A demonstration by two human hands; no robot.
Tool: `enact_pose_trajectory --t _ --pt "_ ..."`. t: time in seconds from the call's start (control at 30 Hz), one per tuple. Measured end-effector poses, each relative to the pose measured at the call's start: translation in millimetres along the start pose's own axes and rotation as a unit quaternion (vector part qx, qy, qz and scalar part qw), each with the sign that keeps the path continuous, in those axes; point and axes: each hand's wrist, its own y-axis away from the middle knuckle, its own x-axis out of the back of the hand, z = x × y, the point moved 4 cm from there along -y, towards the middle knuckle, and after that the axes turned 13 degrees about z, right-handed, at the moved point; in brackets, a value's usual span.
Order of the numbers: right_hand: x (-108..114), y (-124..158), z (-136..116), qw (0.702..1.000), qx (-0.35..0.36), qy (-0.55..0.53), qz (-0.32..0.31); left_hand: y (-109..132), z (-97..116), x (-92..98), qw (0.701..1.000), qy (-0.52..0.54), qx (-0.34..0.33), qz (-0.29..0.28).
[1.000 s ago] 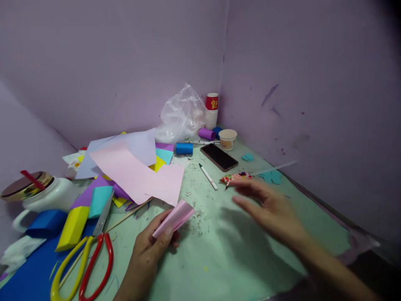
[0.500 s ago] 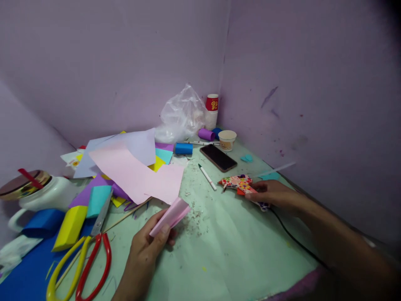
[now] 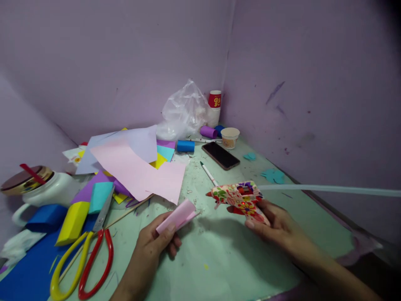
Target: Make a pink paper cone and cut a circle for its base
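Observation:
Between the thumb and fingers of my left hand (image 3: 158, 240) is a folded piece of pink paper (image 3: 176, 216), held above the table. My right hand (image 3: 275, 225) grips a flower-patterned hot glue gun (image 3: 239, 198) by its handle. Its orange nozzle points left toward the pink paper, with a gap between them. A long translucent glue stick (image 3: 326, 190) sticks out of the gun's back. A white pen (image 3: 209, 173) lies just behind the gun, partly covered by it.
Scissors (image 3: 98, 234), rolled paper pieces such as a yellow one (image 3: 72, 223), and a white mug (image 3: 59, 188) stand at left. Pink sheet (image 3: 166, 179) lies mid-left. Behind are a phone (image 3: 221, 155), a small paper cup (image 3: 230, 138), a plastic bag (image 3: 184, 110) and blue scraps (image 3: 273, 176).
My right hand has lifted the glue gun off the table and turned it, bringing it nearer the left hand. The left hand with the pink paper has barely moved.

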Motion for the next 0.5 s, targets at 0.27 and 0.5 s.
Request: enact_pose_trajectory --t 0.27,0.5 --pt "0 -6 9 0.986 0.115 0.090 -0.081 -2 -3 0.2 0.997 -0.050 -0.002 -0.065" --pt "-2 -5 10 0.978 0.143 0.133 -0.075 0 -2 -1.5 0.994 -0.061 0.016 -0.084"
